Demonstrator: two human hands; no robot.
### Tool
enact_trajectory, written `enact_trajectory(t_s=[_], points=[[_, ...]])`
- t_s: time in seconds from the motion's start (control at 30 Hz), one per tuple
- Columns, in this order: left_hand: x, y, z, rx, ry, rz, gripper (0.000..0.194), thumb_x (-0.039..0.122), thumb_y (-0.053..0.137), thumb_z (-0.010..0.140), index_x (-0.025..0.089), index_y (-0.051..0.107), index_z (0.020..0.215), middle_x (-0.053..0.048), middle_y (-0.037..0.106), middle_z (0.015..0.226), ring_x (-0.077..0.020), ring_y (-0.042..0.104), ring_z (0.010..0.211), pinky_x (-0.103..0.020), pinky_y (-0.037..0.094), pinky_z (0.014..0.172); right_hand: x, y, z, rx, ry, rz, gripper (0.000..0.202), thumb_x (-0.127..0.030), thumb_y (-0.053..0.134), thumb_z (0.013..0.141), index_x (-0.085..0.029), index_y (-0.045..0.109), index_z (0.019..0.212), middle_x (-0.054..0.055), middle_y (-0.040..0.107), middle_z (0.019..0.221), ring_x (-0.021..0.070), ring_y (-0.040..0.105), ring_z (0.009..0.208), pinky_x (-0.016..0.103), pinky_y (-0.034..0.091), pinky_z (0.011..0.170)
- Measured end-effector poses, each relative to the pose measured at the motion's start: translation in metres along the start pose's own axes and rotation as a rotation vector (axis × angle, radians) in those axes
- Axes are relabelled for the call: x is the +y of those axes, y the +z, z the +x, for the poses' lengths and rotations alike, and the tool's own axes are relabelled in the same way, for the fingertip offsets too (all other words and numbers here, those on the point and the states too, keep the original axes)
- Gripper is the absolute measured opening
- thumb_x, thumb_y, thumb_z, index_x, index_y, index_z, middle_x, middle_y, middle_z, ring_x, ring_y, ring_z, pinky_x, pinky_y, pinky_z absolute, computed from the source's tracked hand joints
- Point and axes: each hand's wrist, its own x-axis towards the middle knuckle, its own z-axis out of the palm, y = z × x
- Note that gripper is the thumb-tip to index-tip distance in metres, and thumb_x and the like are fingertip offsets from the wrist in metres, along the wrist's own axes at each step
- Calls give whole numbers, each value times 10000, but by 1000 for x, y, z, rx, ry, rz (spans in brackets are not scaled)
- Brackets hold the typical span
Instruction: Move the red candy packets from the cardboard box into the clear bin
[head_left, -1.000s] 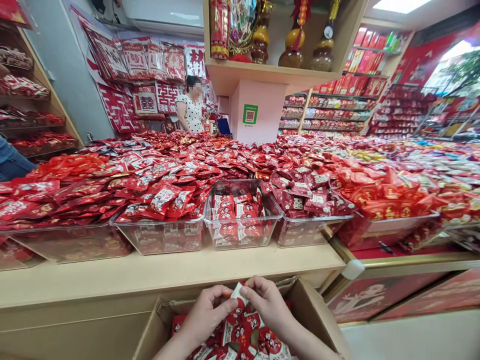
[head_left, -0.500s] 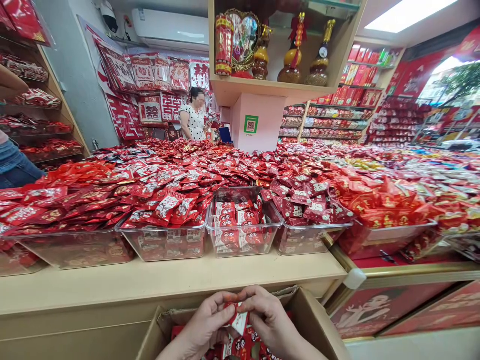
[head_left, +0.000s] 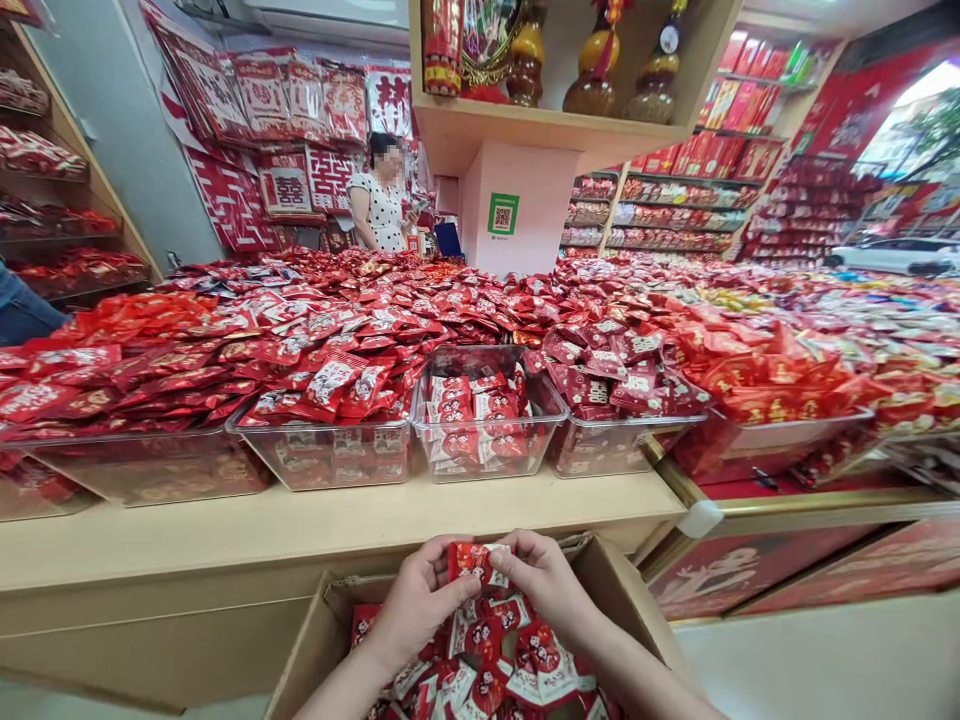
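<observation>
Between them, my left hand and my right hand hold one small red-and-white candy packet by its two ends. Both thumbs press on its printed front, and the fingers curl behind it. Below the hands stands an open cardboard box with many similar packets lying loosely inside. Ahead, a clear plastic bin on the counter holds stacked packets with the same kind of print, lower in the bin than in its neighbours.
Clear bins heaped with red packets flank the middle one, a left bin and a right bin. The cream counter ledge runs above the box. Behind the heaps stand a pillar with a display shelf and a person in a dotted top.
The packet has turned so its printed front faces me, and the hands have risen slightly in the view. My view has tipped down, showing more of the box's packets.
</observation>
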Motion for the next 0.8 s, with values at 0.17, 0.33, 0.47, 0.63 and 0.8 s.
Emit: enact_trajectory(t_s=[0.17,0.33,0.47,0.63,0.8], points=[[-2,-4,4,-30,-39,32,260,268,661,633,147,581,849,-7,644,698,-125,569,562,-210,433,500,-3,-2,3,7,7,-3,340,-470,565,654,-131,559,628,-27,483,503,79,400,470,202,330,479],[1,-3,1,54,7,-12,267,282,656,634,161,579,859,-16,641,776,-160,574,676,-245,452,587,-5,1,2,-38,-3,10,345,-459,523,695,-128,614,657,-9,503,542,79,402,468,207,330,475],[2,-3,-1,46,34,-119,164,314,553,733,185,550,834,13,613,740,-150,562,689,-260,438,653,-2,2,0,-118,-61,-127,279,-409,587,659,-138,630,613,0,525,592,95,439,538,208,345,512],[0,-6,-3,-71,90,20,213,260,546,752,219,464,944,12,608,796,-141,545,762,-244,408,702,3,1,0,-87,-100,12,286,-358,600,668,-176,581,888,-12,547,653,97,475,586,210,369,557],[-8,-2,-7,-207,22,38,386,228,562,740,238,361,1070,4,601,815,-137,547,774,-267,402,720,6,1,1,-146,-41,-23,259,-366,591,672,-128,581,772,-3,547,614,82,461,536,202,365,511]])
